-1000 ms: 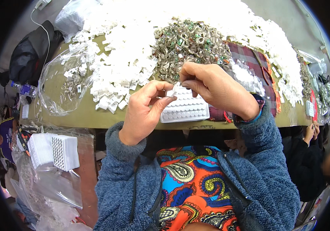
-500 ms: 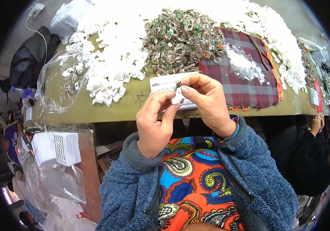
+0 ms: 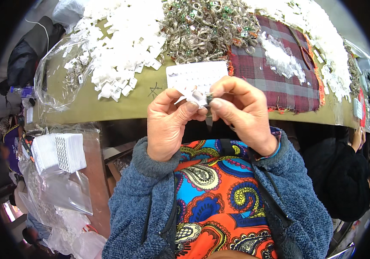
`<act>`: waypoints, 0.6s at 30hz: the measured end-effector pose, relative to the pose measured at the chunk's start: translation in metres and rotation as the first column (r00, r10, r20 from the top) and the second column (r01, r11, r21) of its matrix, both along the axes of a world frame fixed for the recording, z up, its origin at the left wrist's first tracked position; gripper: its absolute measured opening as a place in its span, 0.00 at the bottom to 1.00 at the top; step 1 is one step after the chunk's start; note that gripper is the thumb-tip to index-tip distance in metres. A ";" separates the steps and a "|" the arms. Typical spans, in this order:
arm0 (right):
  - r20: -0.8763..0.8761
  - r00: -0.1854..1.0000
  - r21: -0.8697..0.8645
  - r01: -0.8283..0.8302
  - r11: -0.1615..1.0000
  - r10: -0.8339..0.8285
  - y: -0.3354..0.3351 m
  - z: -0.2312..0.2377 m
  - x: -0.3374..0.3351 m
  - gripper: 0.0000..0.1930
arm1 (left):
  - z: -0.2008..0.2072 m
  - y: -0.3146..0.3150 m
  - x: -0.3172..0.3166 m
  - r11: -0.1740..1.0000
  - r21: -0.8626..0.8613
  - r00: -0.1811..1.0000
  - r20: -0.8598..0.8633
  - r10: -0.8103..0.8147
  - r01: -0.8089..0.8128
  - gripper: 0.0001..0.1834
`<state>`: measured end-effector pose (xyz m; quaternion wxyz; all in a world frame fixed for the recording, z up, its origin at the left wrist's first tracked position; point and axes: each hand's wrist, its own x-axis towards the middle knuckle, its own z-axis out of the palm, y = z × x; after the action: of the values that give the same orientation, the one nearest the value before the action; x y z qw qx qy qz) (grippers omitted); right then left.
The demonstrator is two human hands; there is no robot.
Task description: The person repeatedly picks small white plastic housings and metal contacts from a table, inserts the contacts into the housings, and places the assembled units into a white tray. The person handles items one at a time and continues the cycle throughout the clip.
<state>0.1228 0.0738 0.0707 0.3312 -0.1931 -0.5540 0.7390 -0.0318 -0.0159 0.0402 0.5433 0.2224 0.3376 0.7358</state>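
A bare green strip along the table's (image 3: 122, 110) near edge leaves a path from the clear plastic bag (image 3: 62, 80) to the left hand (image 3: 170, 125). Left hand and right hand (image 3: 245, 112) block the middle, before the white tray (image 3: 195, 70). Beyond it, a tangled heap of coils (image 3: 206, 34) bars the far edge; white pieces (image 3: 126, 43) crowd its left. The checked cloth (image 3: 249, 69) offers flat passage beside its clear bits (image 3: 284, 60).

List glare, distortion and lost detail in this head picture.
Head view: fisheye bows the table's front edge within a black rim; head view: glare bleaches the white pile; head view also loses fine detail on the small white piece in the left hand and small dark part in the right hand.
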 end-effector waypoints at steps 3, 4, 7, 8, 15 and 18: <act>0.057 0.997 -0.021 0.060 0.998 -0.058 -0.007 -0.004 -0.011 0.07 | -0.004 0.000 0.001 0.999 -0.029 0.997 -0.070 0.039 -0.041 0.15; 0.039 0.996 -0.015 0.082 0.997 -0.081 -0.007 -0.004 -0.012 0.07 | -0.005 0.000 0.000 1.000 -0.016 0.999 -0.034 0.024 -0.025 0.14; 0.147 0.986 0.063 0.071 0.996 -0.079 -0.001 -0.004 -0.014 0.06 | -0.006 -0.004 -0.005 1.000 -0.007 0.999 0.033 -0.023 0.023 0.13; 0.179 0.984 0.008 0.011 1.000 -0.012 0.004 -0.003 -0.013 0.05 | -0.007 -0.005 -0.008 0.998 -0.017 0.998 0.029 -0.054 0.054 0.12; 0.157 0.960 -0.258 -0.187 0.948 0.232 0.018 -0.001 -0.009 0.06 | -0.015 -0.007 -0.022 0.971 -0.001 0.963 0.132 -0.236 0.238 0.11; 0.223 0.961 -0.104 -0.143 0.984 0.163 0.012 -0.002 -0.011 0.05 | -0.014 -0.008 -0.017 0.984 -0.013 0.979 0.108 -0.174 0.176 0.10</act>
<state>0.1120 0.0860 0.0687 0.1980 -0.2483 -0.5693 0.7583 -0.0489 -0.0234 0.0260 0.6255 0.2056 0.2958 0.6921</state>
